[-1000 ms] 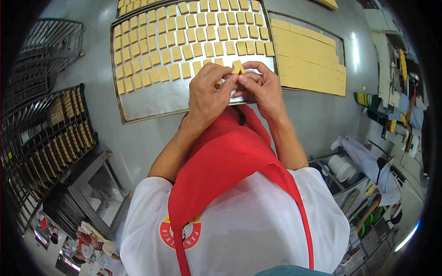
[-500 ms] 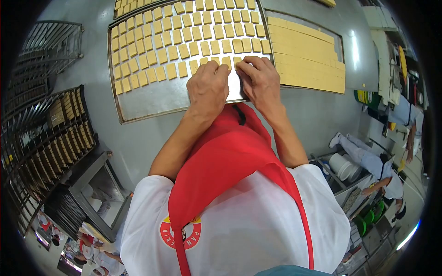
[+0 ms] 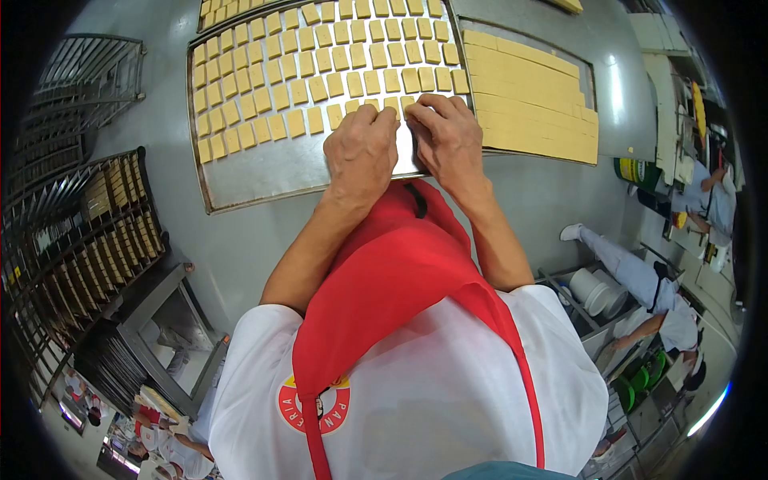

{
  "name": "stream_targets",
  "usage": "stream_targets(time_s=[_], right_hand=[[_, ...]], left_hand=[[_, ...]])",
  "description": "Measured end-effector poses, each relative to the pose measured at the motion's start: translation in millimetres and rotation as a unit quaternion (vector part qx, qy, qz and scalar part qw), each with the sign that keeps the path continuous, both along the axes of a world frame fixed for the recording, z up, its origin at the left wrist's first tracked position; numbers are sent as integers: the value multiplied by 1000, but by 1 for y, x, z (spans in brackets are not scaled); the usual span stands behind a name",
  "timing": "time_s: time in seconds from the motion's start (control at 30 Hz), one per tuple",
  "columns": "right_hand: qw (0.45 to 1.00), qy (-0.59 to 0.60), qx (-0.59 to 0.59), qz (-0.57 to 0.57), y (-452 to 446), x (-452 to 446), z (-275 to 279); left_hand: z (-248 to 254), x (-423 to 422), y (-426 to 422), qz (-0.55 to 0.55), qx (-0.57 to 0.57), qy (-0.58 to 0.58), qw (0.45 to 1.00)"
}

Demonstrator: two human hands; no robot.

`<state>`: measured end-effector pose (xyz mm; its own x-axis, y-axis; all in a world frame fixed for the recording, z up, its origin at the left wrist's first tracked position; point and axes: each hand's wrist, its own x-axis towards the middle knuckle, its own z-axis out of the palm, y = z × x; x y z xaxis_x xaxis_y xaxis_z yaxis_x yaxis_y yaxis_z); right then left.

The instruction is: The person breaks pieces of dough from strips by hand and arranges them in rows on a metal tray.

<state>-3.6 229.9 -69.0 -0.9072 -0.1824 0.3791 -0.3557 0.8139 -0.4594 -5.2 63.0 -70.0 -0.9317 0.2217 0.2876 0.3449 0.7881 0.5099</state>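
Note:
Small rectangular dough pieces (image 3: 340, 58) lie in rows on a metal baking tray (image 3: 264, 180) in front of me. My left hand (image 3: 362, 152) is over the row nearest me, its fingers curled and closed at a dough piece (image 3: 371, 104). Beside it, my right hand (image 3: 448, 136) is also closed, thumb and fingertips around another dough piece (image 3: 407, 102) in that row. The hands partly hide both pieces. Between them a further dough piece (image 3: 391, 104) shows. The tray's near strip is bare metal.
A large cut slab of yellow dough (image 3: 528, 100) lies on a tray to the right. At left stand a rack of loaded trays (image 3: 112, 216) and a metal cabinet (image 3: 180, 328). Other people work at the right edge, one in white (image 3: 632, 264), and at lower left.
My right hand has shifted very slightly left with its fingers still closed. My left hand stays nearly in place. At the right, co-workers have changed posture.

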Motion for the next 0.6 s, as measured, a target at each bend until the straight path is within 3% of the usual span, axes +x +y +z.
stream_targets(time_s=[0.07, 0.13, 0.17, 0.2, 0.23, 0.27, 0.3, 0.37, 0.43, 0.5, 0.57, 0.6], right_hand=[[1000, -2, -5, 1, 0, 3, 4], [988, 1, -151, -40, -1, 10, 8], [988, 0, -151, -39, 0, 15, 11], [948, -150, -273, -71, 3, 20, 17], [869, -294, -384, -101, 6, 22, 22], [817, -351, -451, -79, 10, 20, 24], [817, -351, -451, -79, 13, 18, 26], [642, -446, -623, -33, 19, 17, 28], [632, -454, -627, -28, 23, 16, 18], [582, -429, -690, -15, 24, 16, 15], [588, -420, -691, -12, 26, 17, 16], [595, -411, -691, -9, 26, 18, 16]], left_hand=[[6, -1, -2, -3, 17, -12, 1000], [15, -2, -5, -56, 117, -27, 991], [19, -1, -5, -55, 117, -28, 991], [22, 0, -4, -79, 169, -55, 981], [24, 0, -3, -102, 220, -81, 967], [23, 2, 0, -102, 221, -81, 967], [21, 4, 4, -108, 253, -101, 956], [20, 4, 6, -115, 284, -120, 944], [22, 3, 7, -145, 288, -147, 935], [30, 2, 7, -142, 284, -156, 936], [30, 1, 8, -140, 279, -165, 935], [28, 1, 8, -112, 262, -97, 954]])
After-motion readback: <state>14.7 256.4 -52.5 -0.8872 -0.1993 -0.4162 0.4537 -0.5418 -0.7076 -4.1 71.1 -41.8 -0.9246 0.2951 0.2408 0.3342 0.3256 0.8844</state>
